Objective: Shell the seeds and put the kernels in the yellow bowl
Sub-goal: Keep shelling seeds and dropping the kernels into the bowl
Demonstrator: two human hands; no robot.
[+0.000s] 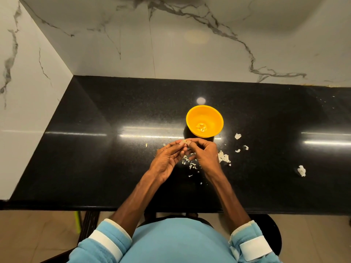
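Behind our joined fingertips, the veined marble wall [190,54] rises from the far edge of the glossy black countertop [95,149], which spreads beneath the grip on every side. Our left hand [167,160] and right hand [205,152] meet fingertip to fingertip just above that surface, fingers curled inward. Just beyond the grip, slightly to its right, the yellow bowl [197,114] stands upright on the counter. Pale torn shell scraps [223,158] lie scattered under the grip, to its right and on our side of it. A small heap of kernels [201,127] sits at the bowl's bottom. Within the grip itself, both thumbs and forefingers pinch one pale seed [185,142], mostly hidden by our fingers
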